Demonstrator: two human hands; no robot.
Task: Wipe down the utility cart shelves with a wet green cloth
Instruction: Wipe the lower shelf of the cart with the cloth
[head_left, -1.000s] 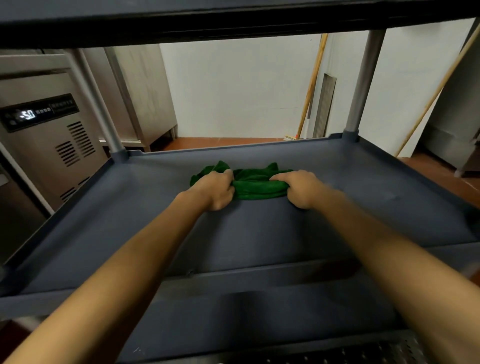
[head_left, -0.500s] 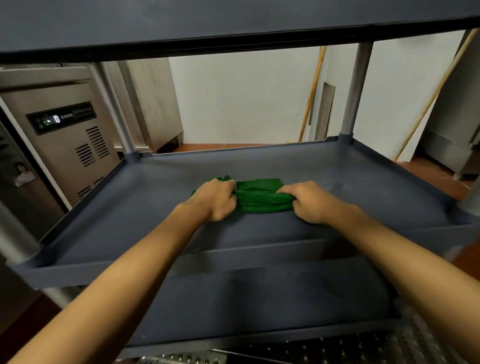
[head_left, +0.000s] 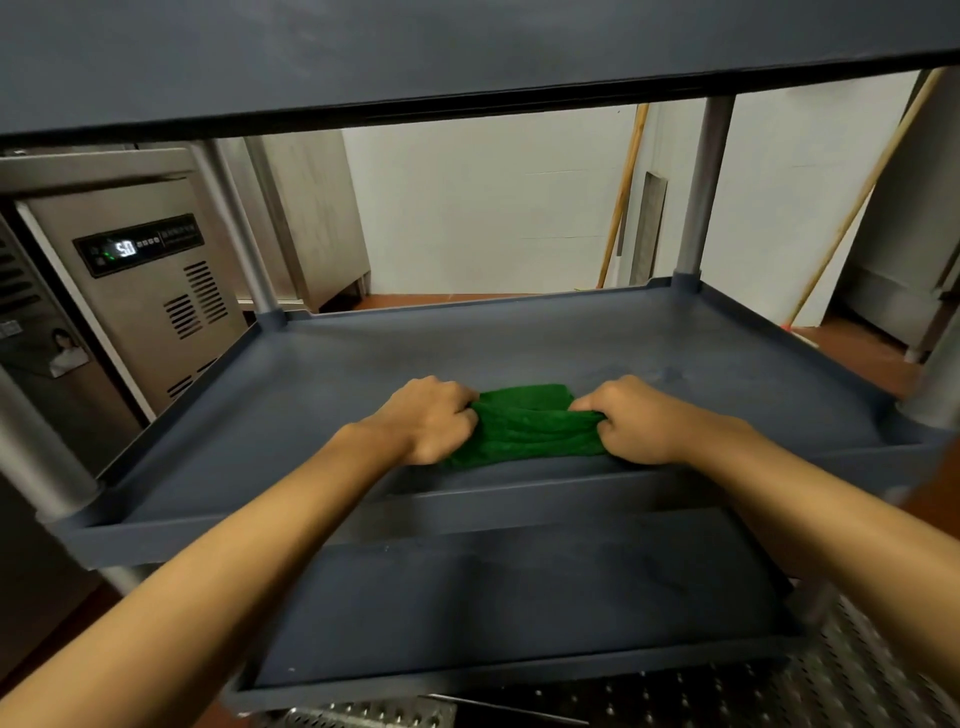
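1. The green cloth (head_left: 524, 426) is bunched on the middle shelf (head_left: 519, 343) of the cart, near the front lip and roughly centred side to side.
2. Left hand (head_left: 431, 418): fingers curled, the cloth's left end is gripped. Right hand (head_left: 631, 421): fingers curled, the cloth's right end is gripped. The cloth is stretched between them and appears to be pressed against the shelf surface.
3. Step judged: a two-handed wipe of the middle shelf, with the front strip being covered.
4. A faint smear is seen behind the right hand. Whether it is wet or dirt cannot be told.
5. The lower shelf (head_left: 519, 597) is seen beneath the arms. Only the underside of the upper shelf (head_left: 467, 47) is shown, so its state cannot be judged.
6. Next move, as judged: the cloth is to be pushed toward the rear edge, then shifted to the side strips and the corners by the posts. Downward pressure and both grips are needed. Care is called for at the front lip, so the cloth is not dragged off.
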